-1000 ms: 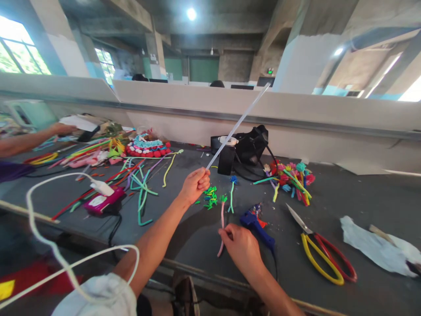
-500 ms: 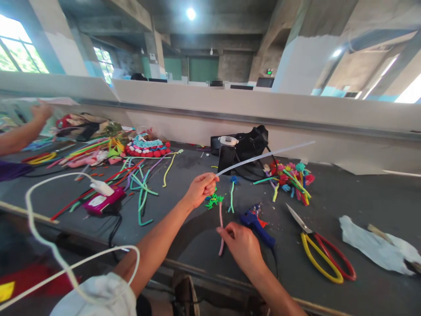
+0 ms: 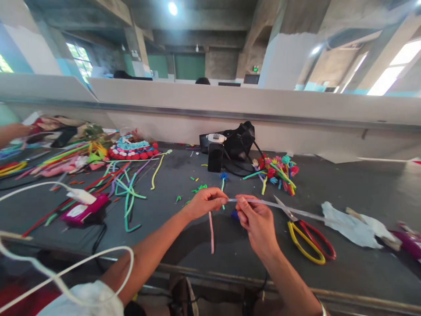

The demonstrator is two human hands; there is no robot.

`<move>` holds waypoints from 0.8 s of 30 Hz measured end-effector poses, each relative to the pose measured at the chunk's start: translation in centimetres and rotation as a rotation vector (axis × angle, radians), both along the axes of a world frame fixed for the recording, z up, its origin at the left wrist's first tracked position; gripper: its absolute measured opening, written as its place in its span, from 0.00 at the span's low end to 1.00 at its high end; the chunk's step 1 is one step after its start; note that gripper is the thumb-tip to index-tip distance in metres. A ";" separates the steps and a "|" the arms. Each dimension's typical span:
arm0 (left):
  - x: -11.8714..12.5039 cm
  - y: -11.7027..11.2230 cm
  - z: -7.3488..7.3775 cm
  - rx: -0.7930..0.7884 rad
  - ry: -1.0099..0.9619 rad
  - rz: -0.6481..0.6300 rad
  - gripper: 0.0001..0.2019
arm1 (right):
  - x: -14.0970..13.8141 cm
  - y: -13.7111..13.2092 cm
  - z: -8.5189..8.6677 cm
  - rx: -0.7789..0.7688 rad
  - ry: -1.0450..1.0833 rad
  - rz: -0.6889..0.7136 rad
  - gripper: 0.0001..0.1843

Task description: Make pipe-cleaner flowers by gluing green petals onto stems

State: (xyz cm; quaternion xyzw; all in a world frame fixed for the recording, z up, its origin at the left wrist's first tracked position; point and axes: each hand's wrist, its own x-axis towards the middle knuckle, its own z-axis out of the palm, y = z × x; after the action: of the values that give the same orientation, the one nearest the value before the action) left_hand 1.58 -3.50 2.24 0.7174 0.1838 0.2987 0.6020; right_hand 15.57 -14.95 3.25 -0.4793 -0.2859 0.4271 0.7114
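My left hand (image 3: 205, 204) pinches one end of a long, translucent glue stick (image 3: 307, 214). My right hand (image 3: 259, 224) is closed round the same stick a little further along, and its free length points right, over the scissors (image 3: 307, 243) with yellow and red handles. A pink fuzzy stem (image 3: 211, 235) lies on the table just below my left hand. Small green pieces (image 3: 199, 188) are scattered behind that hand. A blue glue gun (image 3: 234, 214) shows only a small part, the rest being hidden by my right hand.
A black phone (image 3: 215, 158) leans by a black bag (image 3: 241, 140). Fuzzy flowers (image 3: 279, 173) lie at right, near a crumpled white sheet (image 3: 351, 226). Left are coloured stems (image 3: 130, 197), a magenta device (image 3: 85, 208) with a white cable, and another person's hand (image 3: 16, 131).
My right hand has left the pink stem and gripped the glue stick beside my left hand. The stick has swung from pointing up-right to nearly level. The view has shifted right.
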 end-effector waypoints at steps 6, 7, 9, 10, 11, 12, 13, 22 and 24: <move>-1.5 1.5 0.6 0.061 -0.004 0.039 0.13 | 4.6 -0.5 1.0 0.087 0.093 -0.157 0.21; -1.8 2.0 0.5 0.053 -0.014 0.067 0.13 | 5.9 -0.7 1.1 0.114 0.098 -0.220 0.21; -2.2 2.6 0.5 0.039 -0.021 0.112 0.12 | 8.5 -1.4 1.0 0.159 0.107 -0.374 0.20; -2.3 2.7 0.4 0.034 -0.020 0.119 0.12 | 9.8 -1.7 0.9 0.173 0.108 -0.445 0.19; -2.3 2.8 0.4 0.034 -0.016 0.113 0.11 | 11.1 -2.2 0.7 0.187 0.105 -0.497 0.18; -2.2 2.7 0.3 0.035 -0.010 0.100 0.11 | 12.2 -2.6 0.5 0.200 0.104 -0.552 0.17; -2.2 2.7 0.3 0.036 -0.009 0.087 0.11 | 13.1 -3.1 0.3 0.210 0.091 -0.601 0.16; -1.0 1.3 1.0 -0.010 -0.115 0.113 0.10 | 10.9 -6.0 1.0 0.190 -0.739 -1.018 0.16; 0.1 0.0 1.6 -0.007 -0.084 0.046 0.10 | 8.0 -5.6 0.7 0.146 -1.047 -0.702 0.16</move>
State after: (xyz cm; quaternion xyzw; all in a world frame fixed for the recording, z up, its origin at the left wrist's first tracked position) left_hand 1.65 -3.53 3.79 0.6978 0.1757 0.3417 0.6045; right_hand 23.61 -20.58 3.97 -0.6400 -0.4502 -0.1435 0.6058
